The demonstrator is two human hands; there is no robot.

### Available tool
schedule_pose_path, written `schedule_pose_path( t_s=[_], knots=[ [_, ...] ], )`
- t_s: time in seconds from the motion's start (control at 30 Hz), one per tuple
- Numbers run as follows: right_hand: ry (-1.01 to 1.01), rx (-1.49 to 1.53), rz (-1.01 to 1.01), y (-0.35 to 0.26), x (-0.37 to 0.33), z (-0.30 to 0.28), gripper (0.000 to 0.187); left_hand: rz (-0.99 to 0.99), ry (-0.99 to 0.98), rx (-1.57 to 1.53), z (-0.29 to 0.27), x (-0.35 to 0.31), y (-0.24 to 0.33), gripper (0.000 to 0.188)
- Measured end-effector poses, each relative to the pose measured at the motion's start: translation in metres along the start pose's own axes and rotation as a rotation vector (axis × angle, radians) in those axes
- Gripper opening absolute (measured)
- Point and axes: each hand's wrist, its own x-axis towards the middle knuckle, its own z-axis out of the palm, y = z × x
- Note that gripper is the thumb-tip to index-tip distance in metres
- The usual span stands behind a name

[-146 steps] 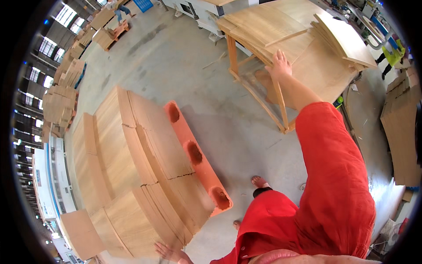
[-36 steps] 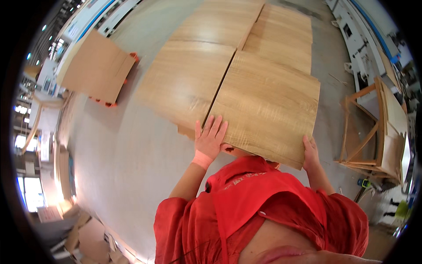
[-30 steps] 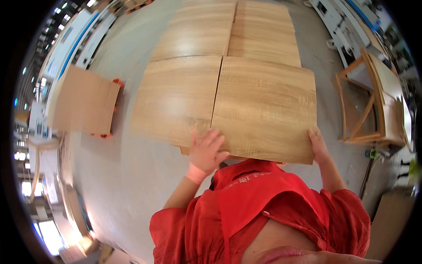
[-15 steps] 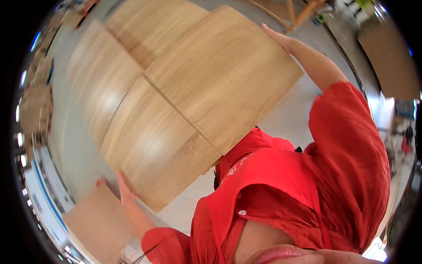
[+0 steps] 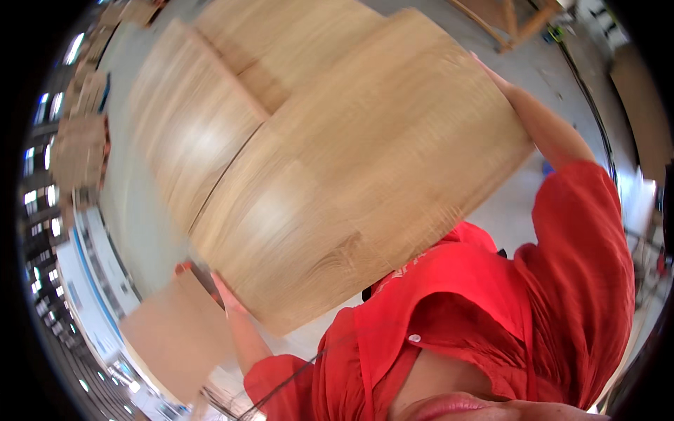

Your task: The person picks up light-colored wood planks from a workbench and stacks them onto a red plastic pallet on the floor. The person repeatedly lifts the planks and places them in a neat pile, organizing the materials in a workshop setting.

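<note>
We see a broad wood-grain panel (image 5: 351, 168) across the middle of the frame; blur keeps us from telling whether it is one board or two butted edge to edge. The left hand (image 5: 228, 295) lies along its lower-left edge and the right hand (image 5: 493, 74) along its upper-right edge, so the grip is wide, flanking the panel from opposite sides; whether any fingers curl underneath, we cannot tell. We judge that uneven pressure from the two hands could skew the panel against its neighbours, and a corner dragged across a face could scratch it or pinch a fingertip. The panel is flat and straight-edged, its tan grain streaked, with a soft sheen towards the left. Beyond a dark, narrow gap lies a matching far-left panel (image 5: 196, 116), and at the top of the frame an upper panel (image 5: 295, 35). A matt brown sheet (image 5: 175, 333) fills the lower left beside an orange pallet corner (image 5: 182, 268); a timber frame (image 5: 512, 27) stands at the upper right, above smooth grey floor.
</note>
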Motion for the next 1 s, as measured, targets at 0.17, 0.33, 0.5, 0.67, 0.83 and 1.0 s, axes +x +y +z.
schedule_pose_path(
  t_s=[0.17, 0.33, 0.5, 0.67, 0.83, 1.0],
  knots=[
    [0.087, -0.072, 0.067, -0.011, 0.002, -0.003, 0.067, -0.055, -0.056, 0.01, -0.018, 0.006, 0.018, 0.068],
    [0.138, -0.097, 0.095, -0.014, 0.009, 0.0, 0.067, -0.062, -0.07, 0.033, -0.026, 0.019, 0.03, 0.066],
    [0.165, -0.092, 0.095, -0.012, 0.01, -0.003, 0.067, -0.046, -0.04, 0.078, -0.025, 0.024, 0.034, 0.064],
    [0.168, -0.086, 0.082, -0.012, 0.005, -0.01, 0.067, 0.024, 0.007, 0.189, -0.017, 0.029, 0.036, 0.062],
    [0.157, -0.173, 0.057, -0.005, -0.015, -0.008, 0.067, 0.198, 0.106, 0.327, 0.007, 0.041, 0.024, 0.06],
    [0.198, -0.172, 0.099, -0.001, -0.039, -0.007, 0.067, 0.237, 0.246, 0.461, 0.049, 0.056, 0.024, 0.058]
  ],
)
